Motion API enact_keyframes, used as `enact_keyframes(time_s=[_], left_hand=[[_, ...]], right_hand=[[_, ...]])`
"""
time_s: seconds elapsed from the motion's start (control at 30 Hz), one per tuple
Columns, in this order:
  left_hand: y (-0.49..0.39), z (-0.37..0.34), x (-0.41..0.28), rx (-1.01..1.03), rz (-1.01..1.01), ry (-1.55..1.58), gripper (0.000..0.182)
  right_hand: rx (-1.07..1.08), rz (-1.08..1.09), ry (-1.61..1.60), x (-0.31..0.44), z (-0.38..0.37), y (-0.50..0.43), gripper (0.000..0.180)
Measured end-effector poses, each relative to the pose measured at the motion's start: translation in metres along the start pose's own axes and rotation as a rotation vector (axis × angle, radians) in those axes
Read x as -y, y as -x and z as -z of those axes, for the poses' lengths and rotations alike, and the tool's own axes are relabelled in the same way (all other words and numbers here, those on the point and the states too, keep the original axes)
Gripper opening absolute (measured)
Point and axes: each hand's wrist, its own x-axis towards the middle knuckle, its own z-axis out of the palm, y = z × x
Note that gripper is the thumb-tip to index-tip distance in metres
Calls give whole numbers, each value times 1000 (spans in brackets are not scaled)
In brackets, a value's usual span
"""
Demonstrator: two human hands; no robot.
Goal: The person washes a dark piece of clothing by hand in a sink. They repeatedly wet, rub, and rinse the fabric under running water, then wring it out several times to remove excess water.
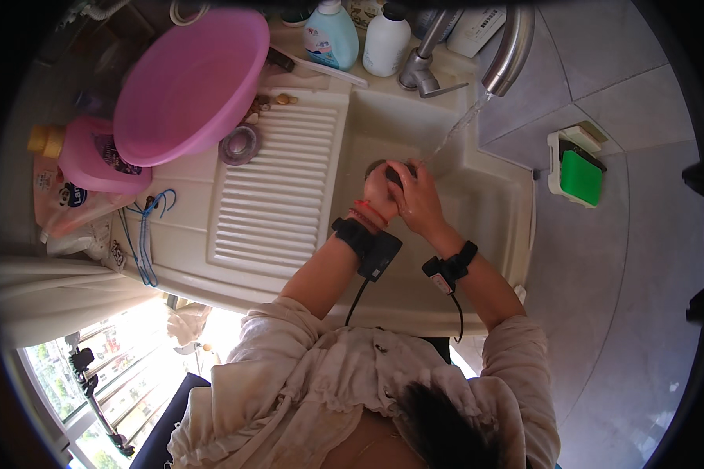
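Observation:
Both my hands are together over the basin of a cream laundry sink (498, 234), around a small dark object (394, 173) whose kind I cannot tell. My left hand (379, 190) holds it from the left, its wrist bearing red bracelets and a black strapped device. My right hand (420, 202) lies over its right side with curled fingers, partly hiding it. From the curved metal faucet (507, 58) a stream of water (457, 128) runs down towards the fingers of my right hand.
Left of the basin is a ribbed washboard (276, 187), with a pink plastic basin (182, 88), a pink bottle (88, 155) and blue hangers (145, 234) beyond. Bottles, including a white pump bottle (386, 44), line the back. A wall holder (557, 170) carries a green sponge (581, 179).

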Motion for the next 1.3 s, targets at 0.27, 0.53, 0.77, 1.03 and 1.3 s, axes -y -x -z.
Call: enact_keyframes(time_s=[0.27, 0.53, 0.77, 1.03, 1.3], left_hand=[[-8, 30, 15, -74, -102, -589, 27], [-2, -8, 12, -275, 88, 53, 28], [17, -9, -44, -279, -24, -552, 24], [26, -13, -46, -422, -31, -487, 24], [22, -30, -52, -116, -20, -968, 23]], right_hand=[[94, -122, -49, -8, -3, -3, 32], [240, -493, -487, -43, -12, -6, 48], [331, -778, -746, -73, 17, -2, 43], [220, -901, -1115, -87, 5, 3, 44], [543, -615, -1190, -64, 9, 11, 80]])
